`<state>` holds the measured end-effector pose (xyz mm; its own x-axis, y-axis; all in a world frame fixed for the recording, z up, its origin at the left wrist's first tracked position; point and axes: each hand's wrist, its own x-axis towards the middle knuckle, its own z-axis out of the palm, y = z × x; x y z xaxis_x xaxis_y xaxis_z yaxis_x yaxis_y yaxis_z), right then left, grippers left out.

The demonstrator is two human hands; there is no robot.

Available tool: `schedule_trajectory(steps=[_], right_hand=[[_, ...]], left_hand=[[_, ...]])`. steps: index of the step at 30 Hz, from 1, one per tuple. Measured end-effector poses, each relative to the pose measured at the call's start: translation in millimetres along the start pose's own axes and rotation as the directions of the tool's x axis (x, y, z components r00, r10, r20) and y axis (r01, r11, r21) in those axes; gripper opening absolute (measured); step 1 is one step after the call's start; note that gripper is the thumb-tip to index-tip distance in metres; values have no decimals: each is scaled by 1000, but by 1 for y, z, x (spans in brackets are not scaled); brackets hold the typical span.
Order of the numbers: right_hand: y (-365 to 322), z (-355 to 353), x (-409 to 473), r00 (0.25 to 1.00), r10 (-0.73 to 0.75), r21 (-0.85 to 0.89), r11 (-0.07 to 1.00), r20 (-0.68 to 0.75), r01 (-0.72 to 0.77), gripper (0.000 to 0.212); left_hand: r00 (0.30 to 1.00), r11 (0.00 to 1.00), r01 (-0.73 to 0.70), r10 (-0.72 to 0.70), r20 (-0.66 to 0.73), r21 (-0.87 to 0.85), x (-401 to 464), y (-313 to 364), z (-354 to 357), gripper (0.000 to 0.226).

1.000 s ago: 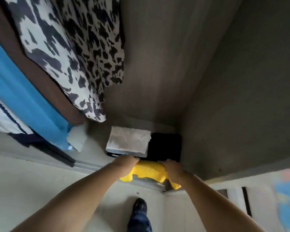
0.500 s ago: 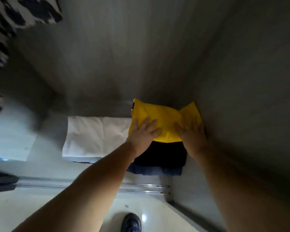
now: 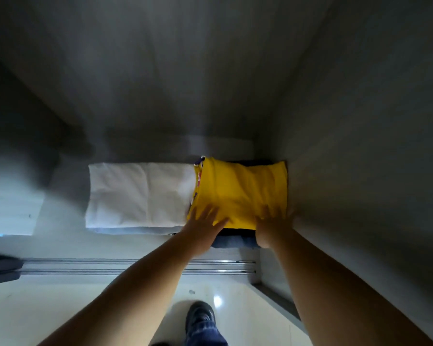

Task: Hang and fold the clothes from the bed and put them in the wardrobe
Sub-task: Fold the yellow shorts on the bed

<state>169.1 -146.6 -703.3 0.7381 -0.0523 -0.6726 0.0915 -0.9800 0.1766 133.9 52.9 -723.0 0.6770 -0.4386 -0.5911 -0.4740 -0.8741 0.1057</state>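
Note:
A folded yellow garment (image 3: 240, 188) lies on top of a stack of dark folded clothes (image 3: 233, 239) in the right corner of the wardrobe floor. My left hand (image 3: 203, 226) rests flat on its near left edge with fingers spread. My right hand (image 3: 273, 226) lies flat on its near right edge, beside the wardrobe's right wall (image 3: 360, 146). A folded white garment (image 3: 138, 196) lies on another stack just to the left, touching the yellow one.
The wardrobe's back panel (image 3: 173, 71) rises behind the stacks. A metal sliding-door track (image 3: 135, 265) runs along the front edge. My dark shoe (image 3: 200, 318) stands on the pale floor below. A pale sheet (image 3: 10, 211) lies at the left.
The yellow garment went from being carried at the wardrobe's edge onto the dark stack. Both hands have since slid back to its near edge, and the view has moved closer.

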Motion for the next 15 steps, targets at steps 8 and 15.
schedule_trajectory(steps=[8, 15], right_hand=[[-19, -165, -168, 995, -55, 140, 988, -86, 67, 31], [-35, -188, -332, 906, -31, 270, 950, -421, 158, 37]], left_hand=[[989, 962, 53, -88, -119, -266, -147, -11, -163, 28], [976, 954, 25, -88, -197, -298, -290, 15, -266, 28]])
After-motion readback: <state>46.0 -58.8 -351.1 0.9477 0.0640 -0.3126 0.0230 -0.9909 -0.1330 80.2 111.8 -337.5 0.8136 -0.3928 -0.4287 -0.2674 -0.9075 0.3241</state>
